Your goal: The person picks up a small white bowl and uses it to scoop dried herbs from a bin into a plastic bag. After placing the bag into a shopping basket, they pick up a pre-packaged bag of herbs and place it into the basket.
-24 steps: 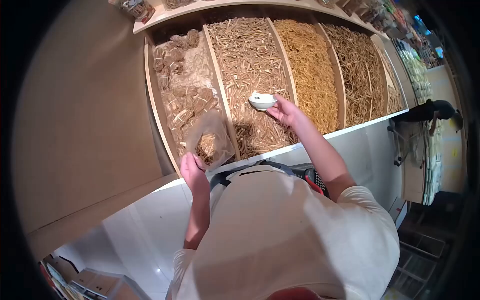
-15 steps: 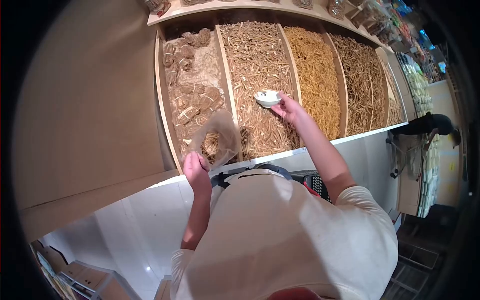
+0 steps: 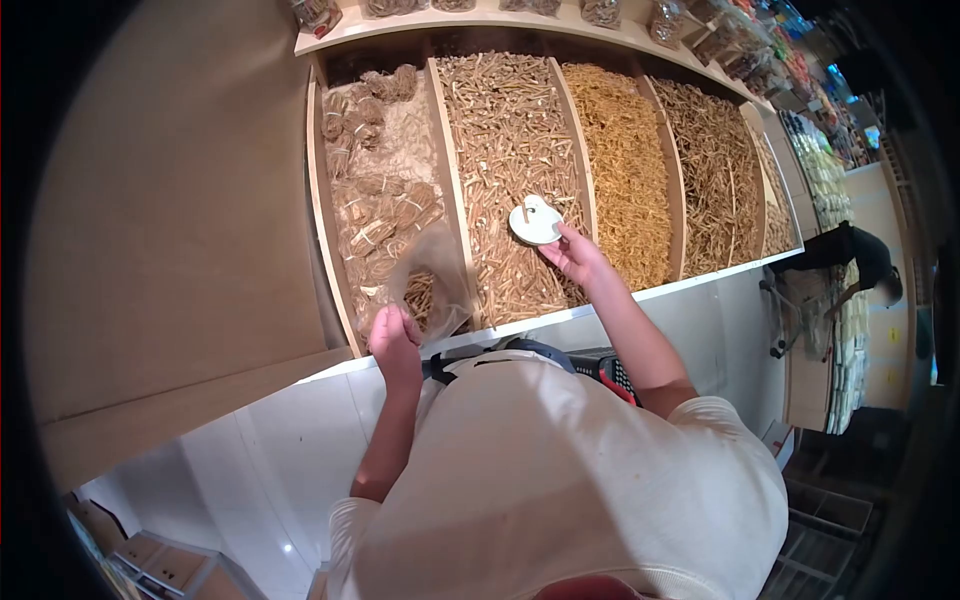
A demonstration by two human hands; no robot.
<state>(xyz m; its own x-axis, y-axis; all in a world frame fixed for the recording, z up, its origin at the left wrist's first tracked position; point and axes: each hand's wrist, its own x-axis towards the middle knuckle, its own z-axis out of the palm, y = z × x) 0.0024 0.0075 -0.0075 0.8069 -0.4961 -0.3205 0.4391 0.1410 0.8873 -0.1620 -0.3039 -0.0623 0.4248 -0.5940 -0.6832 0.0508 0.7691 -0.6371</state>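
My right hand (image 3: 578, 256) is closed on the rim of a small white bowl (image 3: 540, 226), tilted so that its inside shows, over the compartment of short dried root pieces (image 3: 515, 130). A piece or two of root and a small dark mark appear in the bowl. To the left, my left hand (image 3: 395, 332) pinches the edge of a clear plastic bag (image 3: 440, 265), whose mouth gapes. That bag hangs over the front of the compartment with tied bundles of dried roots (image 3: 375, 225) and its divider. Whether anything lies in the bag is hard to tell.
Wooden dividers (image 3: 575, 135) part the bins. Further right are yellow dried strips (image 3: 625, 170) and brown dried stems (image 3: 715, 170). A shelf with packed bags (image 3: 600, 12) runs behind. At right, a person in dark clothes (image 3: 850, 255) bends near a cart.
My right hand has drawn the bowl slightly toward me and tipped it, so more of its inside shows. The left hand still holds the bag, shifted only a little.
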